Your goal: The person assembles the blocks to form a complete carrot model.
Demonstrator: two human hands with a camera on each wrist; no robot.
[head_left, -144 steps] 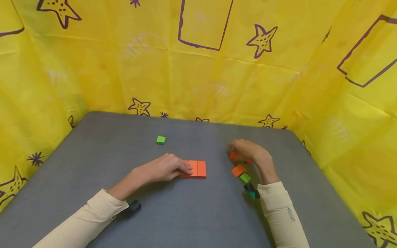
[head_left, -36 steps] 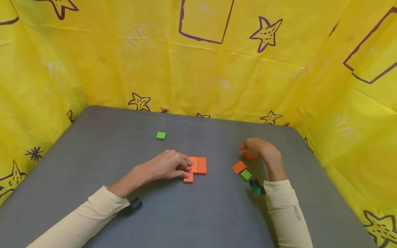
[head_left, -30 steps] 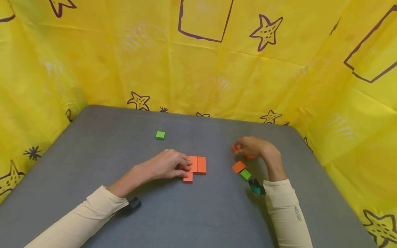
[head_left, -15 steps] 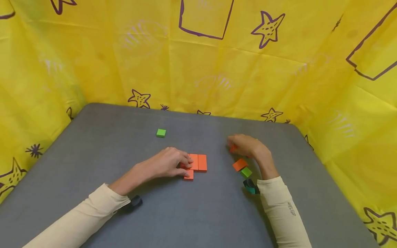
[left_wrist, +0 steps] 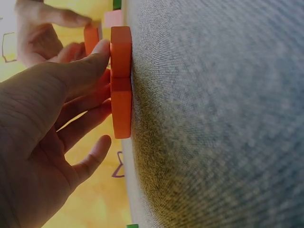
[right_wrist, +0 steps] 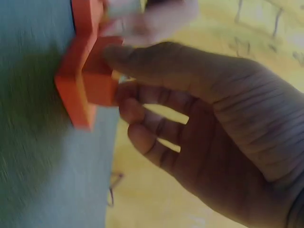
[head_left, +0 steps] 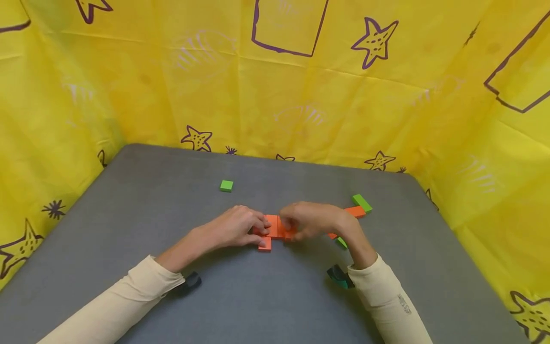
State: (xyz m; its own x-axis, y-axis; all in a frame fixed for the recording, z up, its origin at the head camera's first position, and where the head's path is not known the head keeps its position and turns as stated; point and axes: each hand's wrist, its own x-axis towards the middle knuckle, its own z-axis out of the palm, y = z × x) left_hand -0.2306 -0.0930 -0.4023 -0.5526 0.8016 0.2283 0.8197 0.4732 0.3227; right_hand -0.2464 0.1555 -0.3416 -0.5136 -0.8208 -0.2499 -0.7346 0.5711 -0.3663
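Observation:
Flat orange blocks (head_left: 272,224) lie side by side mid-table, and a smaller orange block (head_left: 265,245) sits against their near side. My left hand (head_left: 234,227) rests on them from the left, fingertips on the row and thumb on the small block; the left wrist view shows the thumb on a block's upper face (left_wrist: 121,52). Between thumb and fingers my right hand (head_left: 315,217) pinches another orange block (right_wrist: 100,88), close over the right end of the row. In the head view this hand partly hides the held block.
A lone green block (head_left: 227,186) lies farther back. To the right are a long green block (head_left: 362,202), an orange block (head_left: 355,211) and a green block (head_left: 342,242) partly behind the right hand. Yellow starfish-patterned cloth (head_left: 275,95) encloses the grey table (head_left: 240,306).
My right hand has carried an orange block leftward from the right-hand group to the row. The small orange block came to the row's near side earlier. My left hand has hardly moved.

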